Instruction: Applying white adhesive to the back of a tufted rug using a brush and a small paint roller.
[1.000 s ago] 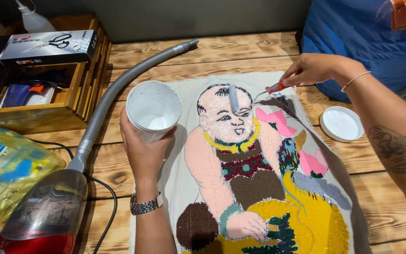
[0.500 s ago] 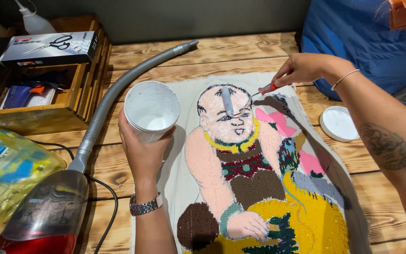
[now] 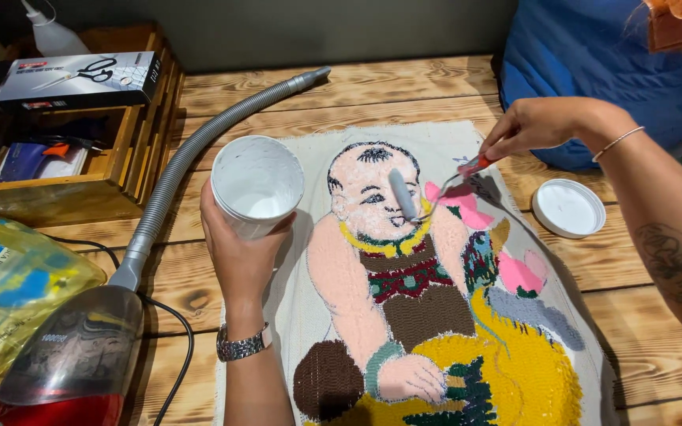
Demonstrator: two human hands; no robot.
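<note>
Gripping a white tub (image 3: 256, 183) left and a red-handled spreader (image 3: 436, 189) right, hands flank the hose (image 3: 199, 142) and lid (image 3: 568, 207).

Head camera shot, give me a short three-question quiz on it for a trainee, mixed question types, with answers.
1. True or false: the left hand holds the white cup.
2. Which part of the rug does the brush touch? A. the face B. the yellow patch C. the brown foot
3. Fill in: the white lid lies on the ______, right of the rug.

Key: 1 true; 2 A; 3 table. The right hand holds the brush by its red handle.
</note>
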